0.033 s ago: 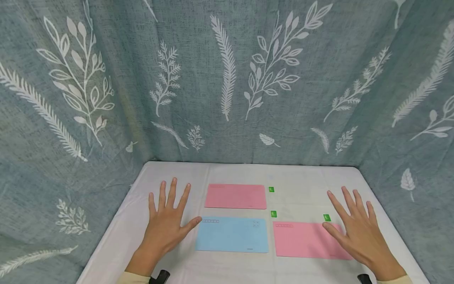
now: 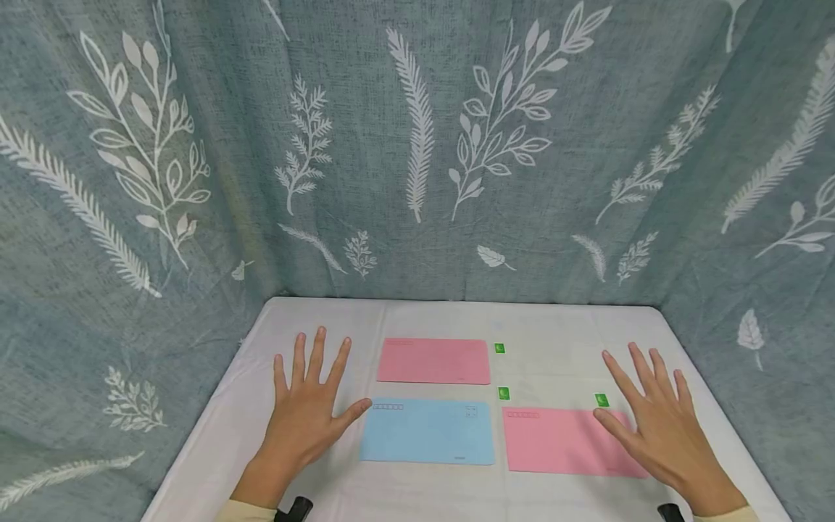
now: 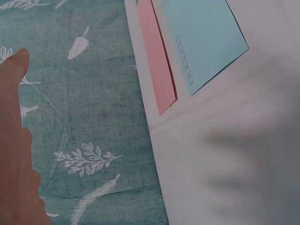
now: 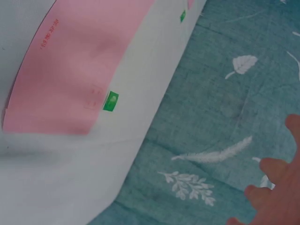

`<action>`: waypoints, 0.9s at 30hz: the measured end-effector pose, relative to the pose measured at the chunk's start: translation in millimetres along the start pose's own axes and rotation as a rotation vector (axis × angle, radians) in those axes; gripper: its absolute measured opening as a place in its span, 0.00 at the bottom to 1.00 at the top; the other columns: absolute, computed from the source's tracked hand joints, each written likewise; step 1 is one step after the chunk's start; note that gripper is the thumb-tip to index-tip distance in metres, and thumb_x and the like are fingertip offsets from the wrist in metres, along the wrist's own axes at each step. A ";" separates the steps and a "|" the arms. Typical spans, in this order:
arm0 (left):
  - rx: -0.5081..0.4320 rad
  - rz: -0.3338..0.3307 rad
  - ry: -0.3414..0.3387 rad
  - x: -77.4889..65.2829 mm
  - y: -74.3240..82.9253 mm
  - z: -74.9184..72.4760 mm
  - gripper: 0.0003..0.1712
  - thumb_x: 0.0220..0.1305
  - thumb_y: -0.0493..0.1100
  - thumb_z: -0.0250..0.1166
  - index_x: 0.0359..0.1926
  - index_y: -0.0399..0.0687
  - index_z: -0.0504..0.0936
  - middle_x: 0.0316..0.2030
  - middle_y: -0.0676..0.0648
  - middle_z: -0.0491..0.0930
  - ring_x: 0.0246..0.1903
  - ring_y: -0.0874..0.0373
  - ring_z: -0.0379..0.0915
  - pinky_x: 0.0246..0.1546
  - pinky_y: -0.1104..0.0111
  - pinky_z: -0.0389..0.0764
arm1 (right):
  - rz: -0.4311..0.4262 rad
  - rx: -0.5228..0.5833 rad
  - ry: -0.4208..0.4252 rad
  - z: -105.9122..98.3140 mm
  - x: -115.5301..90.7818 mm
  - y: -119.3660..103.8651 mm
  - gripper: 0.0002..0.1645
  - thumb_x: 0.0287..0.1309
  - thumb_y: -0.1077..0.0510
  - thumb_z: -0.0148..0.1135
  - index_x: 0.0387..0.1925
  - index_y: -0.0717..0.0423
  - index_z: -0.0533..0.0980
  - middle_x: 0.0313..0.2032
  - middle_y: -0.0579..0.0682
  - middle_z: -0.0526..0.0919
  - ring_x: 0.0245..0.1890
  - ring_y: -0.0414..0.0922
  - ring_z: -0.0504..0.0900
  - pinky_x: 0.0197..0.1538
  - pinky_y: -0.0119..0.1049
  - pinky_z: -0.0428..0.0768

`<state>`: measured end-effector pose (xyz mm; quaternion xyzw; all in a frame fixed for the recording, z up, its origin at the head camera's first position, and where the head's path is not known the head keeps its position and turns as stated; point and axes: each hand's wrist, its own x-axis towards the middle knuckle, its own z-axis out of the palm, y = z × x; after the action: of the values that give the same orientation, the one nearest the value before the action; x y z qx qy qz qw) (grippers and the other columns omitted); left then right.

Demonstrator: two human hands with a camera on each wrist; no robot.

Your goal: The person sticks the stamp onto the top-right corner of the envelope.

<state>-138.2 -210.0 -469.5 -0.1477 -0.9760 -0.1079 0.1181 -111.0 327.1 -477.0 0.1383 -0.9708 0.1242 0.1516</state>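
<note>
Fingers, both hands: spread, straight, grasping nothing. Left hand (image 2: pixel 303 417): thumb tip at the corner of the blue envelope (image 2: pixel 427 431) in the head view; contact cannot be told. Right hand (image 2: pixel 662 428): above the near pink envelope (image 2: pixel 554 440), thumb overlapping its far edge in that view; it looks raised, with shadow beneath.

Just outside that edge, near the right thumb: a small green square (image 2: pixel 601 400). Second green square (image 2: pixel 504 394) lies near the blue envelope's far right corner; third green square (image 2: pixel 499 349) just right of the far pink envelope (image 2: pixel 433 360). All lie flat on the white-covered bench (image 2: pixel 430 500); patterned curtain (image 2: pixel 365 145) behind.

Step (judged): ready stance, handling not begun. Any pick-up from here would call for lowering one hand and pinching a thin edge; the squares look fiddly to lift.
</note>
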 end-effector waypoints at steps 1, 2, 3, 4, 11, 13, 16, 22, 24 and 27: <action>-0.001 0.002 0.003 0.1 0.2 0.1 0.57 0.74 0.76 0.58 0.89 0.54 0.49 0.87 0.36 0.32 0.84 0.33 0.20 0.73 0.26 0.31 | 0.000 0.003 0.003 -0.5 0.0 0.2 0.55 0.72 0.35 0.66 0.89 0.37 0.50 0.85 0.63 0.47 0.84 0.67 0.39 0.78 0.68 0.27; -0.001 0.003 0.004 0.5 0.4 0.1 0.57 0.74 0.76 0.58 0.89 0.54 0.49 0.87 0.36 0.33 0.84 0.32 0.21 0.73 0.26 0.31 | 0.001 0.007 0.006 -1.2 0.0 0.4 0.55 0.72 0.35 0.66 0.89 0.37 0.50 0.85 0.64 0.48 0.84 0.68 0.39 0.78 0.68 0.27; -0.001 0.003 0.004 0.9 0.8 -0.1 0.57 0.74 0.75 0.58 0.89 0.54 0.49 0.87 0.36 0.33 0.84 0.32 0.21 0.73 0.26 0.31 | 0.001 0.010 0.008 -1.6 0.1 0.8 0.55 0.72 0.35 0.66 0.89 0.37 0.50 0.85 0.63 0.47 0.84 0.68 0.39 0.78 0.68 0.27; 0.001 0.004 0.010 1.3 1.1 -0.3 0.57 0.74 0.76 0.59 0.89 0.54 0.49 0.87 0.35 0.34 0.84 0.32 0.22 0.73 0.26 0.31 | 0.002 0.016 0.012 -2.1 0.5 1.1 0.55 0.72 0.35 0.66 0.89 0.37 0.50 0.85 0.64 0.48 0.84 0.68 0.40 0.78 0.68 0.27; -0.003 -0.001 0.025 3.1 3.2 -3.5 0.57 0.75 0.75 0.59 0.89 0.53 0.50 0.87 0.35 0.35 0.84 0.31 0.24 0.73 0.26 0.32 | -0.012 0.042 0.031 -5.3 4.1 2.4 0.54 0.73 0.37 0.66 0.89 0.39 0.51 0.85 0.64 0.48 0.85 0.66 0.39 0.78 0.68 0.27; -0.012 0.003 0.031 2.3 3.5 -3.3 0.56 0.75 0.74 0.59 0.89 0.52 0.50 0.87 0.35 0.34 0.84 0.31 0.23 0.73 0.26 0.31 | -0.015 0.049 0.038 -6.5 5.0 2.7 0.53 0.73 0.38 0.66 0.89 0.39 0.51 0.85 0.63 0.48 0.85 0.66 0.39 0.79 0.67 0.27; -0.021 0.006 0.032 -0.5 4.3 -2.0 0.56 0.74 0.74 0.59 0.89 0.52 0.50 0.87 0.36 0.33 0.84 0.33 0.21 0.74 0.27 0.31 | -0.026 0.060 0.055 -7.1 5.9 3.4 0.52 0.73 0.39 0.67 0.88 0.40 0.53 0.85 0.65 0.50 0.84 0.68 0.41 0.79 0.68 0.29; -0.026 0.007 0.011 -5.7 6.8 0.7 0.58 0.74 0.74 0.61 0.89 0.50 0.49 0.87 0.35 0.35 0.84 0.34 0.20 0.74 0.28 0.31 | -0.051 0.096 0.068 -4.4 5.4 1.7 0.50 0.72 0.41 0.68 0.87 0.42 0.57 0.83 0.66 0.55 0.84 0.67 0.44 0.81 0.64 0.32; -0.022 0.008 0.011 -5.8 7.4 1.1 0.58 0.74 0.73 0.62 0.89 0.49 0.49 0.86 0.34 0.37 0.84 0.34 0.20 0.74 0.28 0.31 | -0.065 0.108 0.072 -4.2 6.6 -0.2 0.49 0.73 0.42 0.68 0.87 0.43 0.58 0.83 0.65 0.56 0.84 0.66 0.45 0.81 0.62 0.33; -0.022 0.009 0.011 -5.7 8.5 0.9 0.59 0.74 0.72 0.63 0.89 0.47 0.49 0.86 0.34 0.37 0.84 0.35 0.21 0.75 0.28 0.31 | -0.068 0.140 0.071 -4.8 8.5 -3.0 0.48 0.73 0.44 0.68 0.86 0.44 0.59 0.83 0.63 0.57 0.84 0.64 0.47 0.82 0.62 0.40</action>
<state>-130.5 -203.3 -470.4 -0.1525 -0.9734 -0.1191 0.1224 -116.6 323.7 -469.2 0.1769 -0.9485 0.1913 0.1801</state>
